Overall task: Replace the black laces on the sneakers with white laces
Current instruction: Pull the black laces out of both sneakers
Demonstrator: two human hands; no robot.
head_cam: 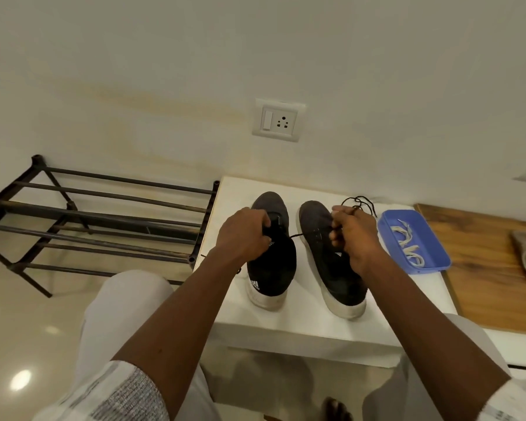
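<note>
Left hand (243, 237) is gripping the left sneaker (272, 268) around the tongue, fingers curled over it, pinning it to the white table (286, 329). Right hand (351, 238) is closing on the black lace (296, 235), which is running taut from the left grip across the gap to this pinch. Its slack tail is looping out just beyond the knuckles. The right sneaker (337, 281) is lying under the right grip. Judgement: the lace is handling as light, limp and thin, and is likely catching at each eyelet, so it is best pinched close to the hole and drawn in line with it. The sneaker is looking light enough to lift or skid, so it is needing the hold-down. The table's front edge is lying just behind the heels, nearer than both grips. Outboard of the right grip, the blue tray (434, 244) is holding the white laces (407, 241), within easy reach. Outboard of the left grip, the table is ending and the shoe rack (104, 208) is standing beside it. Beyond both grips, the wall is closing off the far side.
</note>
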